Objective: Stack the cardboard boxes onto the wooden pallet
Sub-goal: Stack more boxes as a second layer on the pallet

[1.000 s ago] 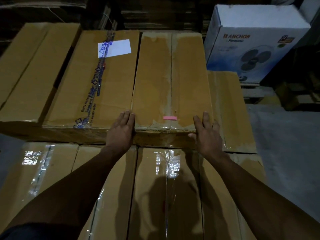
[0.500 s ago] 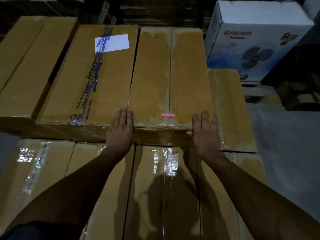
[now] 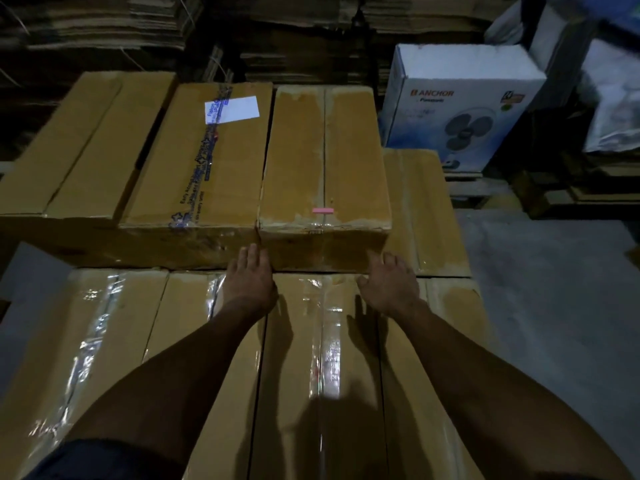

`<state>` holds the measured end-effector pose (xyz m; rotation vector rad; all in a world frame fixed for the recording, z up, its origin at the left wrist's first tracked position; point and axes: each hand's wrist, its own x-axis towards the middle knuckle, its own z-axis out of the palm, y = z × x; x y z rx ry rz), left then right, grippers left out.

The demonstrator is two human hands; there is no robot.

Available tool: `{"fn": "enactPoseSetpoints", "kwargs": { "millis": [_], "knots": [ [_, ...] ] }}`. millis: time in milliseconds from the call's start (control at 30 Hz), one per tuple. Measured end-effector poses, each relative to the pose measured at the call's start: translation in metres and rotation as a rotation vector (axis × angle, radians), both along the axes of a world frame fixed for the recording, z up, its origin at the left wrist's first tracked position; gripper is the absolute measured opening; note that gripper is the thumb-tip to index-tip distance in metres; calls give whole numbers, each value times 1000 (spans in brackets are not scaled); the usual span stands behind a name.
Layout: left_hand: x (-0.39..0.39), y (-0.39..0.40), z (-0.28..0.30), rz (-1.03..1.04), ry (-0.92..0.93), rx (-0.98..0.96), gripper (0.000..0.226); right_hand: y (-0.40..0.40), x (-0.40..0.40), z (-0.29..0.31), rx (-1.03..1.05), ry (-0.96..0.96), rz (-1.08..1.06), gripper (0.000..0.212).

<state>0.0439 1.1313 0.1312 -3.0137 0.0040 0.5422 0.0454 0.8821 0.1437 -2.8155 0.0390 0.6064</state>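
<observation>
A long brown box with a pink sticker (image 3: 325, 161) lies on the upper layer of the stack, flush against a box with a white label (image 3: 204, 157) on its left. My left hand (image 3: 250, 278) touches its near face at the lower left corner with straight fingers. At the lower right corner of that face is my right hand (image 3: 388, 284), fingers spread and straight against it. Both hands hover over the taped boxes of the lower layer (image 3: 322, 358). The pallet itself is hidden under the boxes.
A third upper box (image 3: 83, 147) lies at the far left. A lower box (image 3: 422, 209) sticks out to the right of the stickered one. A white fan carton (image 3: 460, 105) stands at the back right, stacked flat cardboard (image 3: 277, 36) behind, grey floor (image 3: 554, 289) on the right.
Both hands slid back off the top edge of the stickered box down to its near face. The box now sits farther from me, its front in line with the labelled box.
</observation>
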Motion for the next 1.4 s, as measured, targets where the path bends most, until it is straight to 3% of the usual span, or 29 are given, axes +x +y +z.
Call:
{"fn": "enactPoseSetpoints", "kwargs": {
  "millis": [400,600,1033,1400],
  "knots": [
    [-309,20,61,-55,-17,-108,61,6,-359,49,131,133,-381,57],
    [-414,-9,93,-127,-10,-198,58,12,-483,82,204,79,-533,61],
    [-475,-123,107,-343,-35,-345,58,-82,-571,114,166,-46,-702,68],
    [-454,-365,84,-431,12,-353,58,-318,-582,84,157,-32,-793,70]
  ]
}}
